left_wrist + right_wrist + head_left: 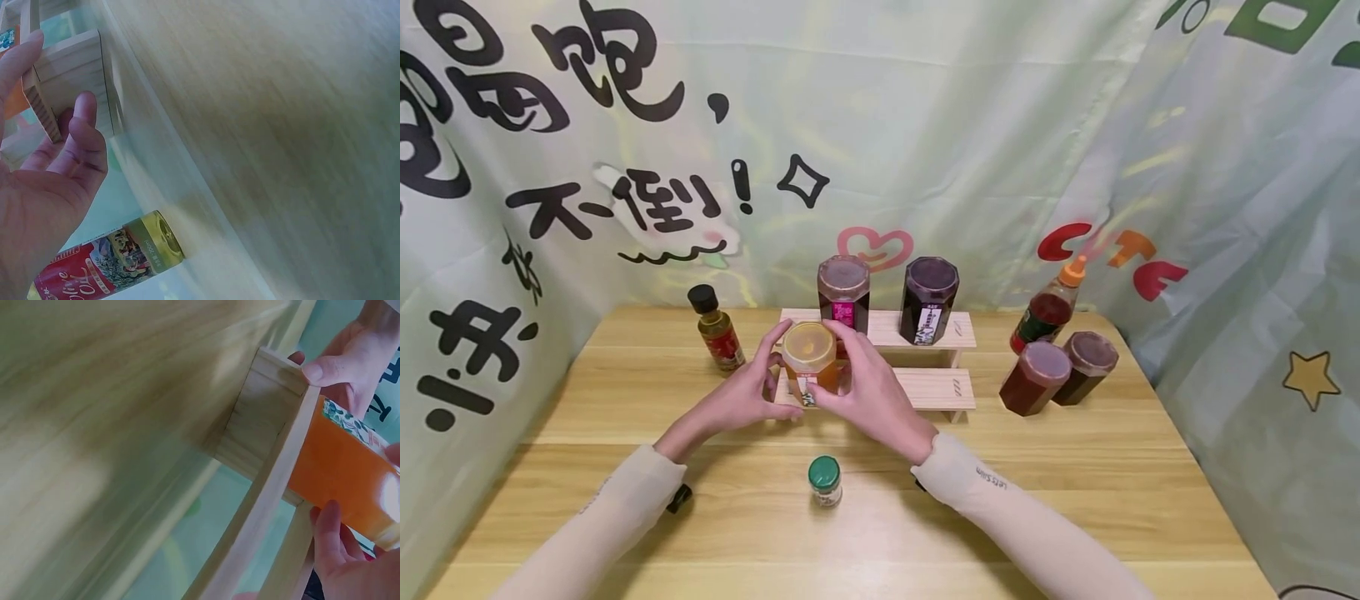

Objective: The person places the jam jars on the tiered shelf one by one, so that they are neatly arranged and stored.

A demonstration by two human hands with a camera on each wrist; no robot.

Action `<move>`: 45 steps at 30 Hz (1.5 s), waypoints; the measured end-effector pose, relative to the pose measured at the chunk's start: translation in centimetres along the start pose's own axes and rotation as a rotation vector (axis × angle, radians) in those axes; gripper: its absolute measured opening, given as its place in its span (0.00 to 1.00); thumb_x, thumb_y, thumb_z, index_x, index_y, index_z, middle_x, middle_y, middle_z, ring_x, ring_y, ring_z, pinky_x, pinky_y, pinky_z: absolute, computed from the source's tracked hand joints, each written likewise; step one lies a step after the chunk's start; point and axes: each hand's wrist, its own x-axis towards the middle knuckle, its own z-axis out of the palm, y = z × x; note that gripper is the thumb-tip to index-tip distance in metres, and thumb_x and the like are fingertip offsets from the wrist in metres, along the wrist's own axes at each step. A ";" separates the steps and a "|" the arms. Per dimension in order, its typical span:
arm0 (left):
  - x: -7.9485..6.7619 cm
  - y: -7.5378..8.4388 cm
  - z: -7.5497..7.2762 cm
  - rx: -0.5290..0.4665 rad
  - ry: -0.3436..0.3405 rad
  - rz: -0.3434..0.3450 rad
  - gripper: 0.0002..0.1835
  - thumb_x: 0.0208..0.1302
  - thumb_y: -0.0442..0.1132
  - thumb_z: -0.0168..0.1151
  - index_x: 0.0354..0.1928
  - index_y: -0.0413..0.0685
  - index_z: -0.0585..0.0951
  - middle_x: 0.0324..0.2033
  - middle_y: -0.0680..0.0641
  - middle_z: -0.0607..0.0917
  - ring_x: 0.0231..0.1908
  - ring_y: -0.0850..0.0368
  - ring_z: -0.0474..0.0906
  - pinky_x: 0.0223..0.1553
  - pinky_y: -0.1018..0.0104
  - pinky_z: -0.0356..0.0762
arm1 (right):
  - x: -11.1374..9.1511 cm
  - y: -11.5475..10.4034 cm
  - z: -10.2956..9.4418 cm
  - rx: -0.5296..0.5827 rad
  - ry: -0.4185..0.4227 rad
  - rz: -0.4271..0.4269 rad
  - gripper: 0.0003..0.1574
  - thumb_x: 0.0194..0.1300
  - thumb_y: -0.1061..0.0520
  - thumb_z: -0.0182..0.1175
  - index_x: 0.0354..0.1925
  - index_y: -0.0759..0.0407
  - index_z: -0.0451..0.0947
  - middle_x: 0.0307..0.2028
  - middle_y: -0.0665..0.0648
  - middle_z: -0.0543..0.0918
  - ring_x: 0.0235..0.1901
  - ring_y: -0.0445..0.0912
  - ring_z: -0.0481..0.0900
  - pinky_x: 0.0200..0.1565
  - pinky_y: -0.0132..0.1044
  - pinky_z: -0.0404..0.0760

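Observation:
A faceted jar with amber-orange contents stands upright at the left end of the lower step of a two-tier wooden rack. My right hand grips the jar, thumb on its front label and fingers round its right side. My left hand holds the rack's left end, its thumb on the front corner and other fingers curled by the end panel. In the left wrist view the rack's end panel shows between thumb and fingers.
Two dark jars, one with a pink label and one purple-black, stand on the upper step. An olive oil bottle is left. A green-capped shaker stands in front. Right are a sauce bottle, a red jar and a brown jar.

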 end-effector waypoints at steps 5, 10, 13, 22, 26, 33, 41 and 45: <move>0.0 -0.1 0.1 0.000 0.005 -0.007 0.75 0.55 0.43 0.89 0.89 0.70 0.39 0.58 0.40 0.85 0.30 0.50 0.80 0.28 0.60 0.80 | -0.6 -0.3 -0.7 0.013 -0.023 0.041 0.60 0.64 0.50 0.82 0.82 0.55 0.59 0.65 0.54 0.77 0.62 0.45 0.79 0.61 0.42 0.81; 0.0 -0.1 0.0 -0.006 0.003 -0.016 0.76 0.55 0.43 0.90 0.89 0.72 0.39 0.58 0.38 0.85 0.31 0.51 0.79 0.29 0.60 0.79 | -1.5 -0.9 -2.0 0.086 -0.008 0.086 0.52 0.66 0.51 0.80 0.78 0.55 0.65 0.61 0.53 0.81 0.60 0.45 0.80 0.57 0.45 0.84; 0.1 0.0 0.0 -0.011 -0.002 -0.018 0.76 0.54 0.42 0.90 0.89 0.71 0.39 0.59 0.37 0.84 0.31 0.50 0.79 0.29 0.60 0.79 | -2.0 -0.9 -3.0 0.122 0.017 0.106 0.45 0.67 0.52 0.79 0.74 0.56 0.70 0.59 0.53 0.82 0.58 0.44 0.81 0.55 0.42 0.85; 0.1 0.0 0.1 -0.015 -0.003 -0.009 0.76 0.55 0.42 0.90 0.89 0.71 0.39 0.60 0.37 0.84 0.31 0.48 0.78 0.28 0.61 0.78 | -4.6 -0.1 -6.9 0.235 0.110 0.108 0.27 0.69 0.61 0.75 0.63 0.56 0.78 0.53 0.52 0.85 0.53 0.49 0.85 0.50 0.46 0.86; 0.1 0.0 0.1 -0.020 -0.005 -0.009 0.76 0.55 0.42 0.90 0.89 0.72 0.39 0.60 0.38 0.84 0.30 0.50 0.78 0.28 0.61 0.78 | -6.0 0.6 -8.8 0.247 0.156 0.123 0.21 0.71 0.63 0.73 0.59 0.57 0.81 0.50 0.52 0.87 0.51 0.50 0.86 0.48 0.47 0.86; 0.0 -0.3 0.0 -0.010 -0.002 0.005 0.75 0.55 0.42 0.90 0.89 0.71 0.39 0.59 0.39 0.85 0.29 0.51 0.79 0.28 0.61 0.78 | -8.1 2.2 -13.1 0.158 0.257 0.082 0.17 0.71 0.70 0.70 0.56 0.63 0.82 0.51 0.56 0.88 0.44 0.47 0.87 0.44 0.33 0.85; 0.0 -0.2 0.0 -0.010 -0.013 -0.003 0.75 0.56 0.42 0.89 0.89 0.71 0.38 0.60 0.37 0.84 0.29 0.50 0.79 0.28 0.60 0.79 | -10.3 4.2 -17.9 0.034 0.318 0.116 0.24 0.70 0.73 0.69 0.61 0.63 0.82 0.52 0.58 0.86 0.42 0.42 0.85 0.43 0.26 0.82; 0.1 -0.1 0.1 -0.005 -0.009 -0.021 0.76 0.55 0.43 0.89 0.88 0.74 0.37 0.61 0.38 0.84 0.30 0.51 0.79 0.29 0.60 0.79 | -11.4 5.4 -20.1 -0.047 0.358 0.168 0.31 0.68 0.72 0.72 0.67 0.61 0.81 0.56 0.59 0.85 0.49 0.42 0.83 0.50 0.24 0.77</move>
